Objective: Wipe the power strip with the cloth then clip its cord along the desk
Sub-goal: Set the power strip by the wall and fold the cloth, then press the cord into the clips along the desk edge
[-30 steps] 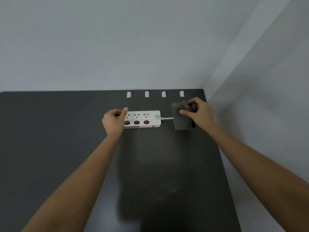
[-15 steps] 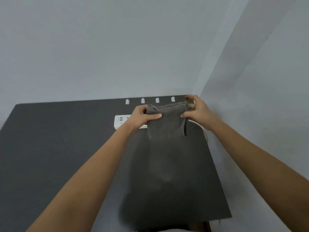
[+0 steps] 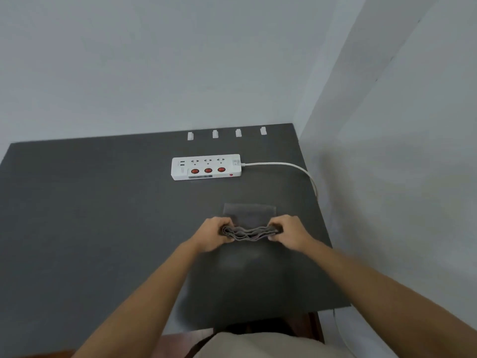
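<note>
pale grey walls [image 3: 154, 60] meet in a corner at the upper right, and a dark grey desk [image 3: 90, 215] is pushed into that corner, filling most of the lower view. its surface is matte and holds only a few things. nothing on it is a container.

two bare forearms reach in from the bottom edge toward the near right part of the desk. between them lies a dark grey cloth [image 3: 249, 218], close in tone to the desk, folded over on itself. its far part lies flat on the surface, while its near edge is bunched into wavy layers and lifted a little. the left hand [image 3: 214, 235] pinches the left end of that bunched edge, fingers curled closed around the fabric. the right hand [image 3: 289, 233] grips the right end the same way, fingers closed on the cloth.

farther back, well apart from the hands, a white power strip [image 3: 206, 167] lies flat on the desk, long side running left to right. it shows three sockets, three red round switches below them, and small ports at its left end. its white cord [image 3: 281, 165] leaves the right end, runs right, then curves toward the viewer and drops off the desk's right edge.

along the desk's back edge, near the wall, stand four small white cable clips [image 3: 215, 133] in a row, spaced apart, none touching the cord.
</note>
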